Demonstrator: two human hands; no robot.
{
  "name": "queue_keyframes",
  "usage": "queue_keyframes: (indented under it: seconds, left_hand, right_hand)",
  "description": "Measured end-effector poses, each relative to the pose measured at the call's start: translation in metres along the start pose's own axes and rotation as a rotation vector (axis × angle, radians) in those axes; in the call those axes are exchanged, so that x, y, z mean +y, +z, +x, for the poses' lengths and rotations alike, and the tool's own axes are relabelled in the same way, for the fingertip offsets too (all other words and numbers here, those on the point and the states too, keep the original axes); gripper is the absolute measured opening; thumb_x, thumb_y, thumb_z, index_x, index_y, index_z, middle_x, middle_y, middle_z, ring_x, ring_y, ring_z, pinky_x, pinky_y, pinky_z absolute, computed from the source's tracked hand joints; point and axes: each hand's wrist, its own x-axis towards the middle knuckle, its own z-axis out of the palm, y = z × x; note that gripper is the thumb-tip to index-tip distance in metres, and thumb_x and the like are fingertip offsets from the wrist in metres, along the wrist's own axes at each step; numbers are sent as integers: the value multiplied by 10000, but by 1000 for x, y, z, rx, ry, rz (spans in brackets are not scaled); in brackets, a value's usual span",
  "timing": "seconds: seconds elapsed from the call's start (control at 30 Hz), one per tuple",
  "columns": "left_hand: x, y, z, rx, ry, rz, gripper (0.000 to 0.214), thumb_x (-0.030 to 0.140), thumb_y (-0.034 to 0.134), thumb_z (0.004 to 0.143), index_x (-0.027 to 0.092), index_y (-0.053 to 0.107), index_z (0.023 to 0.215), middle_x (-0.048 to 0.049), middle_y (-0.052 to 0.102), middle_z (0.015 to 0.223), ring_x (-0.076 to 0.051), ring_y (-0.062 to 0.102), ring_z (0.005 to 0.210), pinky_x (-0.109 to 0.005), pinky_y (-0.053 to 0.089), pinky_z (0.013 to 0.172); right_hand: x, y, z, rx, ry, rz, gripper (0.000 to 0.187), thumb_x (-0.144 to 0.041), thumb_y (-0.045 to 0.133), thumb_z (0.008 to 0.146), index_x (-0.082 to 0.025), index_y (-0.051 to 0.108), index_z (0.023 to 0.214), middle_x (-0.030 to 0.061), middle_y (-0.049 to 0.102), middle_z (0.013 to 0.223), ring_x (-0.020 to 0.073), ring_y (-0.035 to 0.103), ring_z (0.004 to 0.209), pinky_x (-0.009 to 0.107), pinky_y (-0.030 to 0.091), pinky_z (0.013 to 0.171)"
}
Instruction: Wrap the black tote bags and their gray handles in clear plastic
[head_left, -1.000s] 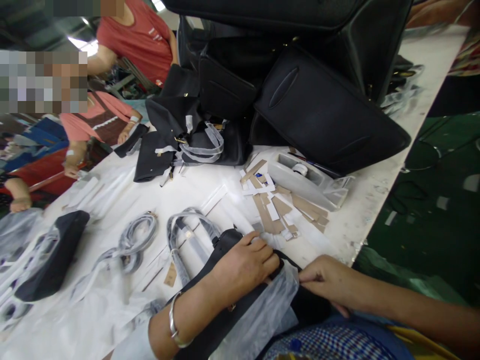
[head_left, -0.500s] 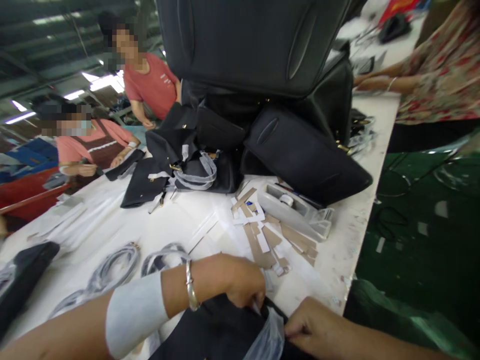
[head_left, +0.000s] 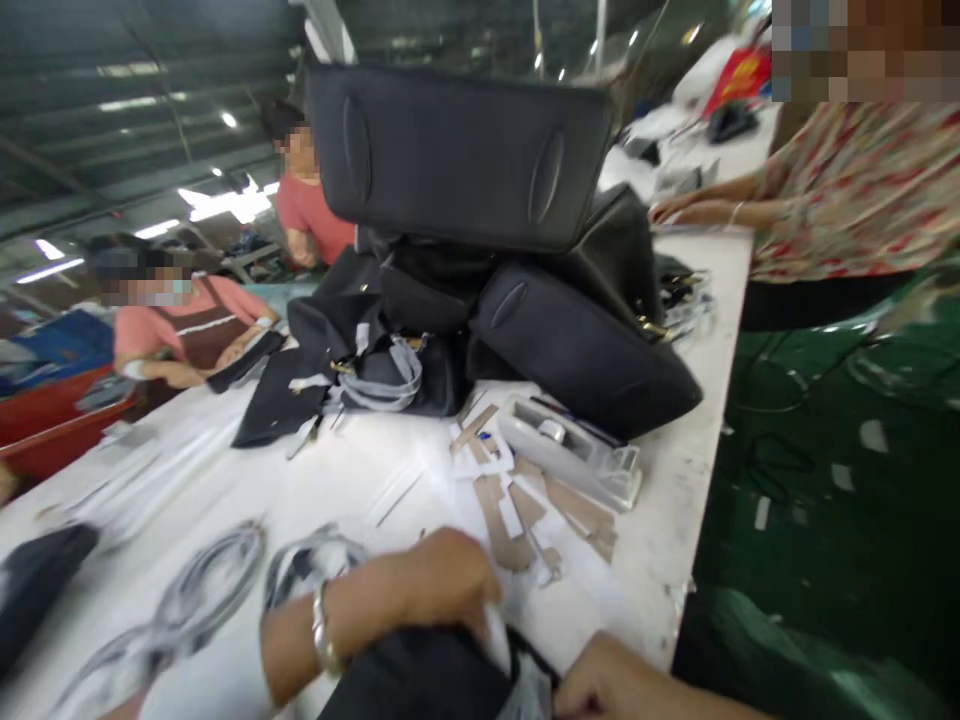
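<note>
A black bag (head_left: pixel 424 680) lies at the bottom of the view, between my hands and partly cut off by the frame. My left hand (head_left: pixel 450 580), blurred, bends down over its far edge with curled fingers. A whitish strip (head_left: pixel 496 638) shows beside those fingers, but their tips are hidden. At the bag's right side my right hand (head_left: pixel 607 680) is closed on the edge, close to some clear plastic film (head_left: pixel 531 690). Coiled straps in plastic wrap (head_left: pixel 210 580) lie on the table left of my left forearm.
Several black bags (head_left: pixel 465 160) are piled at the back of the white table (head_left: pixel 360 480). A tape dispenser (head_left: pixel 570 450) stands before them, with brown and white paper scraps (head_left: pixel 525 510) alongside. Co-workers (head_left: pixel 202 335) are at the left; another person (head_left: pixel 847 200) is at the right.
The camera view has tilted up, so the pile and the table sit lower. My left hand appears lower and further left, still at the black bag. My right hand remains at its edge.
</note>
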Motion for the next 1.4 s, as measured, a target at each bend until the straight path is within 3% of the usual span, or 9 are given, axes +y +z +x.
queue_keyframes:
  seconds: [0.2,0.4,0.57,0.73,0.83,0.97,1.1,1.27,1.4]
  left_hand:
    - [-10,-49,-15,164,-33,-45,260,143,533,926,243,716,1083,-18,751,1106,-163,693,1010,-241,483,920]
    - [12,-25,-20,630,258,158,236,128,530,944,239,719,1033,-12,746,1095,-142,628,1122,-334,314,1146]
    - [31,-1,-23,612,302,157,225,182,517,973,247,706,1075,-14,732,1103,-133,627,1086,-355,320,1150]
    - [31,10,-52,715,-20,130,345,246,546,965,220,554,1308,-111,598,1333,-196,523,1264,-389,406,1099]
    - [27,18,-73,574,-168,95,404,396,574,944,220,543,1306,-105,642,1255,-218,588,1174,-424,427,1068]
    - [25,29,-84,388,-183,43,397,500,606,890,218,632,1170,-67,696,1082,-213,636,1020,-396,445,998]
    - [30,33,-82,447,-176,6,260,431,582,928,191,668,979,-49,686,912,-194,620,905,-326,457,856]
    - [35,42,-83,513,-212,44,255,430,585,926,187,661,950,-46,673,881,-190,607,873,-317,435,799]
    - [33,52,-82,534,-261,48,245,431,571,935,202,655,953,-42,671,894,-190,595,866,-320,419,771]
  right_hand:
    - [10,26,1,52,136,96,287,-255,560,804,-155,574,536,-61,375,441,56,388,375,161,208,395]
    - [-13,-2,6,276,259,290,630,-768,458,813,-164,637,800,-59,395,384,79,346,329,186,225,368]
    - [-42,-28,18,319,75,494,616,-739,580,796,-147,628,959,-49,474,563,70,377,479,183,274,447]
    - [-53,-45,37,425,20,419,449,-562,667,828,-139,637,975,-4,572,723,89,463,600,202,347,521]
    - [-46,-41,52,505,-1,319,426,-530,603,880,-141,600,1053,11,630,690,111,527,570,226,402,528]
    - [-43,-24,69,450,-37,251,369,-499,572,901,-155,570,1033,19,674,702,144,623,591,250,488,568]
    - [-50,-14,81,345,-29,240,321,-496,595,872,-179,548,888,-12,631,663,147,640,592,234,490,539]
    - [-50,-12,82,2,72,277,256,-372,612,823,-159,574,960,-34,594,652,126,587,537,205,435,474]
    - [-60,-20,78,-107,31,-114,74,-124,591,721,-151,628,779,-21,587,633,112,548,587,185,355,500]
